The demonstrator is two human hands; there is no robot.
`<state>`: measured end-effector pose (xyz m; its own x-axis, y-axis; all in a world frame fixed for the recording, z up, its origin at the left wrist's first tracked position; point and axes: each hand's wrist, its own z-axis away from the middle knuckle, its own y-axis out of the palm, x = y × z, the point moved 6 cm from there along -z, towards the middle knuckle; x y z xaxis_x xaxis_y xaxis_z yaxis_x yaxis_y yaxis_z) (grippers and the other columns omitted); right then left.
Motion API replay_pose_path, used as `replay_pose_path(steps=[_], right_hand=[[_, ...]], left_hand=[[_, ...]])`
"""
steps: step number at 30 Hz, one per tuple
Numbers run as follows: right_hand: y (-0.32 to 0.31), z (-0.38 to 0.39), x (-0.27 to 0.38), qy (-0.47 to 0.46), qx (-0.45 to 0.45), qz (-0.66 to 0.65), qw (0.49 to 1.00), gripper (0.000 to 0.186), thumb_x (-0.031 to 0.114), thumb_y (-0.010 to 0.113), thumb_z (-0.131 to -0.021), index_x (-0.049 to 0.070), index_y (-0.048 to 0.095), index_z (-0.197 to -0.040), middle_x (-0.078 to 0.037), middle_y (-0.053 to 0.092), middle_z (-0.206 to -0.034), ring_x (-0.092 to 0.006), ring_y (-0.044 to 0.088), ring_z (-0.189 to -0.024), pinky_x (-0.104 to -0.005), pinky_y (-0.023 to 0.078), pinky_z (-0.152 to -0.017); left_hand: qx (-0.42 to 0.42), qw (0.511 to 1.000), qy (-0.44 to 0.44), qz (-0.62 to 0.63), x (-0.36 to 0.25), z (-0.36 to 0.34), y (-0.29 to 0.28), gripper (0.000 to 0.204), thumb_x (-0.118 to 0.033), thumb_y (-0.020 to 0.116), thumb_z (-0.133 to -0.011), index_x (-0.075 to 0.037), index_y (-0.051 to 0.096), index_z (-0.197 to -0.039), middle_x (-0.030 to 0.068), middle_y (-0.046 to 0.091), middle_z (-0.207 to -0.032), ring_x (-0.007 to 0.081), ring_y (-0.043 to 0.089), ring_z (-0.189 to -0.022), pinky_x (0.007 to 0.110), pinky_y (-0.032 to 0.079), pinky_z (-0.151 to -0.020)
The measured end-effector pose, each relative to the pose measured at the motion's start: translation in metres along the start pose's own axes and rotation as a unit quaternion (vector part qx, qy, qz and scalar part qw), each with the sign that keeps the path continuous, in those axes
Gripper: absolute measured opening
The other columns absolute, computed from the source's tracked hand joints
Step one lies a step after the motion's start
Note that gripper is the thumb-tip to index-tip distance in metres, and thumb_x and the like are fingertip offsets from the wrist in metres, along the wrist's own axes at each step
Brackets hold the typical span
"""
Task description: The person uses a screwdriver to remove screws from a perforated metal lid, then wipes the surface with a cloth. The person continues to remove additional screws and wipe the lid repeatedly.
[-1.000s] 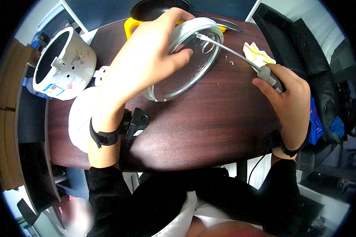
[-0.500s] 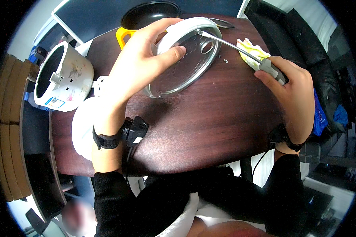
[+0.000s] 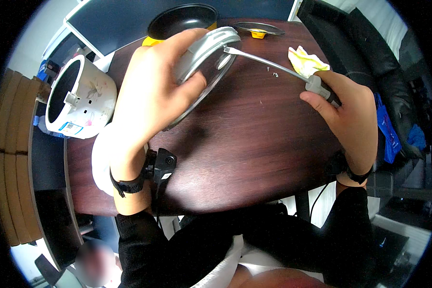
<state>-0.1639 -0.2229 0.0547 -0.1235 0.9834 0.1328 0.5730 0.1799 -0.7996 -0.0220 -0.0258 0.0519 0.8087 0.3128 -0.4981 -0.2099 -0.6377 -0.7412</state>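
Note:
My left hand (image 3: 151, 91) grips a round lid (image 3: 211, 42) with a white rim and a shiny metal inner plate, which looks like a rice cooker's lid. It is held tilted, nearly edge-on, above the table, and the hand covers much of its left part. My right hand (image 3: 353, 105) is closed round the grey and black handle of a screwdriver (image 3: 269, 65). The screwdriver's flat tip points left and appears to meet the lid's rim, though contact is hard to confirm. Several tiny screw-like bits (image 3: 275, 75) lie on the table beyond the shaft.
A white floral cooker body (image 3: 98, 103) stands at the left table edge. A white rounded piece (image 3: 102, 161) lies partly under my left forearm. At the back are a black pan (image 3: 182, 23), a glass lid with yellow knob (image 3: 260, 28) and a yellow-white cloth (image 3: 306, 61) on the dark table (image 3: 254, 149).
The lid has swung leftward and turned more edge-on, so less of its metal plate shows. The screwdriver tip has shifted left and slightly down with it. The glass lid's yellow knob is now uncovered.

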Motion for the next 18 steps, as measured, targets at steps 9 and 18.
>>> replay_pose_path(steps=[9, 18], right_hand=[[0.019, -0.010, -0.022, -0.019, 0.088, -0.050, 0.995, 0.037, 0.036, 0.072, -0.083, 0.000, 0.065, -0.089, -0.018, 0.060, -0.069, -0.0331, 0.059, -0.058, -0.0373, 0.046, -0.055], [0.068, -0.009, -0.043, 0.173, 0.282, -0.362, 0.872, 0.038, 0.037, 0.055, -0.099, 0.004, 0.061, -0.081, 0.000, 0.048, -0.054, -0.0058, 0.045, -0.043, -0.0233, 0.033, -0.040]], left_hand=[[0.038, 0.998, -0.022, 0.037, 0.019, -0.006, 0.010, 0.051, 0.005, 0.057, -0.073, 0.002, 0.058, -0.124, 0.0144, 0.068, -0.107, 0.0165, 0.064, -0.104, 0.029, 0.048, -0.092], [-0.013, 0.994, 0.026, 0.101, 0.026, -0.009, 0.000, 0.047, -0.003, 0.061, -0.074, 0.007, 0.059, -0.120, 0.0196, 0.069, -0.095, 0.0194, 0.068, -0.086, 0.029, 0.053, -0.078]])
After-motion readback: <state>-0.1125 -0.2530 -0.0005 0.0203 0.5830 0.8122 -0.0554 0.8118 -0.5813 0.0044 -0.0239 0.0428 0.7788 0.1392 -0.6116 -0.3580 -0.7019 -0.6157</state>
